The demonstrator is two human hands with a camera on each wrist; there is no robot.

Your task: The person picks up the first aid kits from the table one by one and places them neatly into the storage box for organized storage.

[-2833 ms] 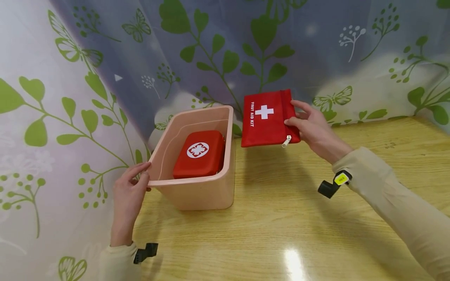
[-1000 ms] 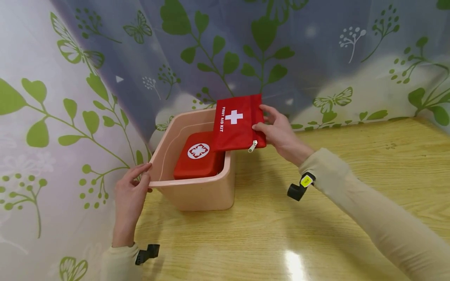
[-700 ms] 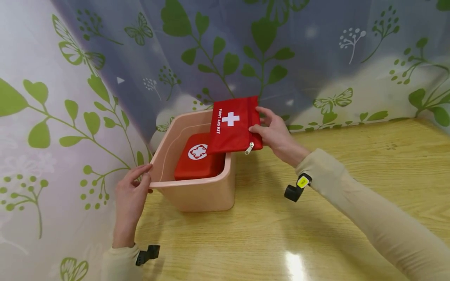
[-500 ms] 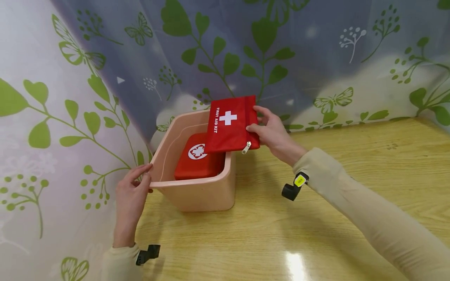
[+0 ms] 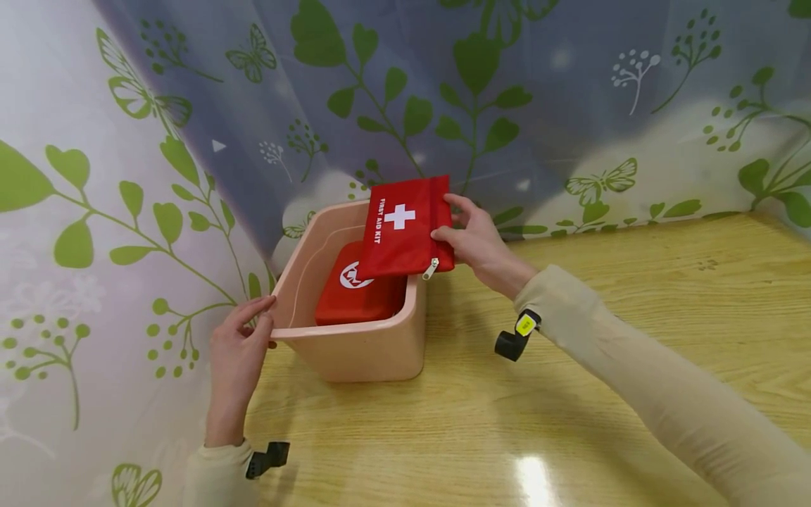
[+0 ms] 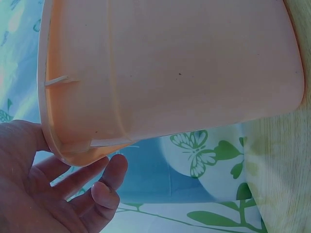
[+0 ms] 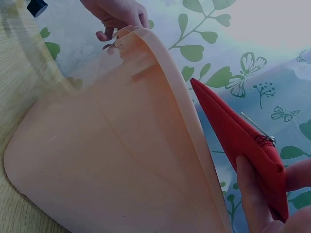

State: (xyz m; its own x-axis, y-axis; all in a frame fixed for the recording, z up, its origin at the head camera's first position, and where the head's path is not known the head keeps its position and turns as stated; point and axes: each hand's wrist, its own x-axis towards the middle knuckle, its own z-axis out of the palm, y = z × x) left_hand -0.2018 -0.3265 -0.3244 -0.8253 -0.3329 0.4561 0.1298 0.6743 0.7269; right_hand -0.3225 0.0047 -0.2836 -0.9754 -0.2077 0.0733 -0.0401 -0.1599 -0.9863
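A red zippered first aid pouch (image 5: 405,243) with a white cross hangs over the right side of a pink plastic bin (image 5: 355,352). My right hand (image 5: 478,243) pinches the pouch's right edge, thumb on top and fingers beneath. In the right wrist view the pouch (image 7: 238,145) appears edge-on above the bin's rim. Inside the bin lies a red hard first aid case (image 5: 355,296), its round white emblem partly hidden by the pouch. At the bin's near left corner, my left hand (image 5: 237,345) pinches the rim; the left wrist view shows fingers under the lip (image 6: 73,158).
The bin stands on a wood-grain table (image 5: 481,422), close to the corner. Patterned curtains with green leaves and butterflies hang along the left (image 5: 127,317) and the back (image 5: 570,105). Black straps with small devices are on both wrists.
My right hand has carried the pouch leftward, from beside the bin to over its right side, covering part of the case. The left hand stays at the rim.
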